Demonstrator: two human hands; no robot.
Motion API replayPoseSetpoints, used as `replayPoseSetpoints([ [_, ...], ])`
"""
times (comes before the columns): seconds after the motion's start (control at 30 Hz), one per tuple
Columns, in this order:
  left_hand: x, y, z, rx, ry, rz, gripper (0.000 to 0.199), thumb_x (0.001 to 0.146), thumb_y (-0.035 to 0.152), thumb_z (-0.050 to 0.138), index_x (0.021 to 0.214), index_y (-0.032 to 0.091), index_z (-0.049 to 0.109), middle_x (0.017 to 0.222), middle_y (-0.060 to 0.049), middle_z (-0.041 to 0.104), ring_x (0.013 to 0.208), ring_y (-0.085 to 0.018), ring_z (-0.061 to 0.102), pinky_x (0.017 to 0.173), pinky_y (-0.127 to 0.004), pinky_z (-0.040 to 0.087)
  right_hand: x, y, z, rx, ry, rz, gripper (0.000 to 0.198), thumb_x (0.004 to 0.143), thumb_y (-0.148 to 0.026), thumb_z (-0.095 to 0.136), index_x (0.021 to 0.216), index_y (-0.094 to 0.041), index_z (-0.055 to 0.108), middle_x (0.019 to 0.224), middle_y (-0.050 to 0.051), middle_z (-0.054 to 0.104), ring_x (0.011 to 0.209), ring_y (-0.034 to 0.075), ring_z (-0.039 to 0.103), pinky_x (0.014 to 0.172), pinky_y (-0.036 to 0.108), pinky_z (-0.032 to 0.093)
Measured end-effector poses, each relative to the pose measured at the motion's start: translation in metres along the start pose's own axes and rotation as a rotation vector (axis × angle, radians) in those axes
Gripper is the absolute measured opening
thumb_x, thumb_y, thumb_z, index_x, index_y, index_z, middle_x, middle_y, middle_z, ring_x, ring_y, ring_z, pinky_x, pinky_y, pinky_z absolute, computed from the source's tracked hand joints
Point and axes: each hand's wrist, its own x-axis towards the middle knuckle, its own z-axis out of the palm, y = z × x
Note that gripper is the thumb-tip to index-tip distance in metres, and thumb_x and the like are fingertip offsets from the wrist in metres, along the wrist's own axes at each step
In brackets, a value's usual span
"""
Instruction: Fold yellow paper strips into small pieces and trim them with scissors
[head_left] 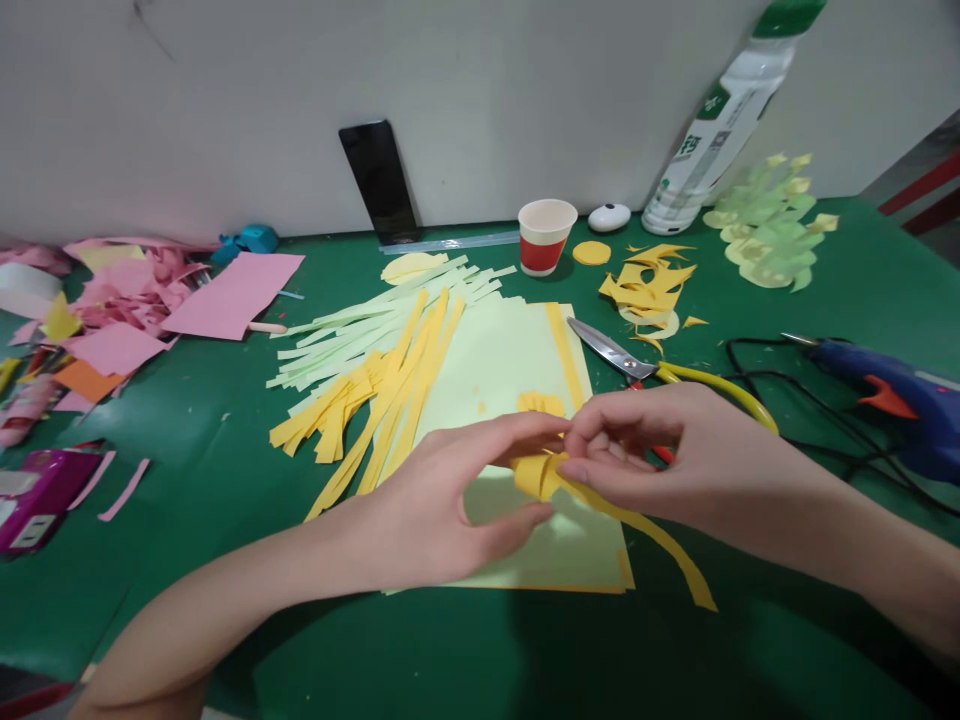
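A yellow paper strip (670, 543) is seen a little right of and below the centre of the frame. At its upper left end a wide curl (531, 478) is formed, and from there the long axis is directed down to the lower right, where the free end is hung past the edge of the pale green sheet (487, 350).

By the right hand (667, 440) the strip is held: it is pinched between thumb and fingertips, just to the right of the curl. The tail is led out below this hand. So the right hand is judged the nearer one, and any turning of the strip would be governed by this pinch.

By the left hand (450, 490) the curl is surrounded from the left. The thumb is kept wide from the forefinger, with the curl between them; whether it is touched by the fingers behind cannot be told.

Farther out, loose yellow strips (405, 385) are spread left of centre. The scissors (611, 352) are placed just above the right hand, and a blue glue gun (892, 390) is laid at the right edge.
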Motion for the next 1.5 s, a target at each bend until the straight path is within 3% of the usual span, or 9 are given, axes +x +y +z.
replayPoseSetpoints([
  [0.17, 0.000, -0.002, -0.001, 0.006, 0.017, -0.033, 0.022, 0.082, 0.021, 0.059, 0.102, 0.018, 0.065, 0.096, -0.003, 0.073, 0.082, -0.012, 0.068, 0.078, -0.019, 0.053, 0.002, 0.004, 0.002, 0.009, -0.054, -0.002, 0.016, 0.068, -0.030, 0.062, 0.059, -0.017, 0.057, 0.047, -0.006, 0.035, 0.047, 0.007, 0.028, 0.044, 0.023, 0.025],
  [0.4, 0.003, 0.001, -0.003, -0.147, 0.113, -0.188, 0.007, 0.077, 0.019, 0.063, 0.082, 0.018, 0.068, 0.083, -0.001, 0.074, 0.068, -0.009, 0.066, 0.060, -0.014, 0.051, 0.000, 0.004, 0.000, -0.119, -0.012, -0.073, 0.017, 0.070, -0.035, 0.060, 0.066, -0.019, 0.059, 0.049, -0.005, 0.035, 0.045, 0.008, 0.029, 0.041, 0.022, 0.023],
  [0.57, 0.005, 0.003, -0.004, -0.289, 0.132, -0.279, 0.005, 0.073, 0.019, 0.066, 0.076, 0.015, 0.067, 0.079, -0.002, 0.072, 0.065, -0.009, 0.064, 0.060, -0.016, 0.051, -0.001, 0.003, 0.001, -0.185, -0.048, -0.096, 0.014, 0.072, -0.025, 0.052, 0.059, -0.019, 0.052, 0.051, -0.004, 0.040, 0.048, 0.008, 0.032, 0.043, 0.022, 0.025],
  [0.8, 0.006, 0.000, -0.011, -0.519, 0.133, -0.443, 0.011, 0.072, 0.022, 0.069, 0.077, 0.014, 0.065, 0.069, 0.000, 0.072, 0.063, -0.010, 0.068, 0.060, -0.016, 0.054, -0.007, -0.001, -0.003, -0.187, -0.042, -0.096, 0.012, 0.065, -0.013, 0.048, 0.056, -0.019, 0.044, 0.050, -0.006, 0.033, 0.046, 0.008, 0.027, 0.041, 0.023, 0.019],
  [1.1, 0.008, -0.003, -0.013, -0.623, 0.126, -0.505, 0.012, 0.070, 0.024, 0.072, 0.073, 0.015, 0.065, 0.067, 0.001, 0.071, 0.061, -0.010, 0.068, 0.061, -0.016, 0.055, -0.009, 0.001, -0.009, -0.270, -0.143, -0.085, 0.018, 0.072, -0.017, 0.045, 0.057, -0.019, 0.036, 0.049, -0.005, 0.036, 0.047, 0.008, 0.029, 0.043, 0.023, 0.018],
  [1.3, 0.009, 0.000, -0.008, -0.630, 0.114, -0.546, 0.006, 0.066, 0.017, 0.074, 0.067, 0.015, 0.068, 0.063, 0.002, 0.070, 0.057, -0.006, 0.064, 0.055, -0.012, 0.051, -0.004, 0.007, -0.003, -0.384, -0.172, -0.196, 0.022, 0.082, -0.032, 0.047, 0.063, -0.019, 0.047, 0.051, -0.007, 0.031, 0.046, 0.008, 0.028, 0.042, 0.022, 0.021],
  [1.5, 0.007, 0.001, -0.005, -0.583, 0.126, -0.538, 0.005, 0.063, 0.015, 0.074, 0.064, 0.014, 0.069, 0.063, 0.000, 0.072, 0.056, -0.009, 0.066, 0.054, -0.015, 0.052, -0.004, 0.009, 0.002, -0.364, -0.172, -0.227, 0.018, 0.080, -0.021, 0.046, 0.063, -0.018, 0.052, 0.050, -0.007, 0.028, 0.045, 0.007, 0.025, 0.042, 0.021, 0.020],
])
